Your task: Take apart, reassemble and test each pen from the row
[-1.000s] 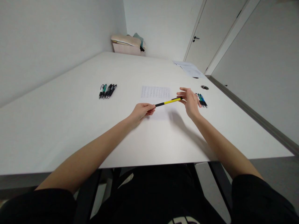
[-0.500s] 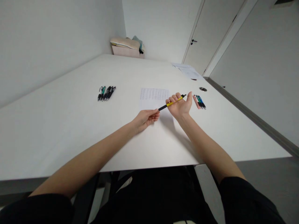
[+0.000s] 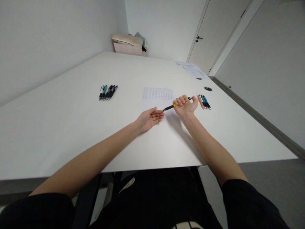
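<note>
My right hand (image 3: 186,106) is closed around a yellow and black pen (image 3: 169,107), its thumb at the clicker end. The pen's silver tip points left and down toward my left hand (image 3: 151,118). That hand lies palm up with its fingers stretched out and apart, the fingertips at the pen's tip; whether they touch it I cannot tell. Behind both hands a printed sheet of paper (image 3: 157,94) lies on the white table, partly covered by them.
Several black, white and green pens (image 3: 108,92) lie in a group at the left. A smaller row of pens (image 3: 205,102), pink, green and blue, is just right of my right hand. Papers (image 3: 192,70) and a round grommet (image 3: 208,89) are farther back.
My left hand has let go of the pen's tip and opened its fingers. The right hand has wrapped tighter around the pen, its thumb now bent onto the clicker end.
</note>
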The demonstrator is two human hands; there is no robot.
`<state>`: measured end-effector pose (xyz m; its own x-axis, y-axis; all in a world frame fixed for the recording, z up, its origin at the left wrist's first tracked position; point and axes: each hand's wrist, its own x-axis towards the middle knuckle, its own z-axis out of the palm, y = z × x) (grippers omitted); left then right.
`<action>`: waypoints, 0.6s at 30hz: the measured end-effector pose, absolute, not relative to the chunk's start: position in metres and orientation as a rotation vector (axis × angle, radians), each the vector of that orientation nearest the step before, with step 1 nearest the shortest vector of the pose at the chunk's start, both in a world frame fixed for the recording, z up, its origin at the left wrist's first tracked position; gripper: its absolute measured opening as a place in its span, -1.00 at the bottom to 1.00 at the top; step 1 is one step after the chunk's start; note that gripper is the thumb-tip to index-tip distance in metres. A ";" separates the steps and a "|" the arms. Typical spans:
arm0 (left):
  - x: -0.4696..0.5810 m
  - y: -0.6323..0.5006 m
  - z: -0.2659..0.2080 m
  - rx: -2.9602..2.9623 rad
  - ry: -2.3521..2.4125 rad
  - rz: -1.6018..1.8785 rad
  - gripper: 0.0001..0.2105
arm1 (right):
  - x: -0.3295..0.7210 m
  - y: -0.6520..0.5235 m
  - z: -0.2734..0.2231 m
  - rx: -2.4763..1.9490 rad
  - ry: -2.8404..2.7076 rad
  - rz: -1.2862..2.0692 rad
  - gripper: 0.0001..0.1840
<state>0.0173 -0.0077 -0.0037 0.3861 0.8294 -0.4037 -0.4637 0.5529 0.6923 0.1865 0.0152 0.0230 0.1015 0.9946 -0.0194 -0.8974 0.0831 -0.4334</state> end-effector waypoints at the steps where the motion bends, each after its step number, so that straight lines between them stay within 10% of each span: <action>1: 0.017 -0.007 -0.004 0.519 0.809 0.873 -0.72 | 0.187 0.016 0.023 -0.392 -0.316 1.437 -0.53; 18: 0.017 -0.007 -0.005 0.499 0.817 0.887 -0.74 | 0.186 0.017 0.020 -0.414 -0.253 1.401 -0.62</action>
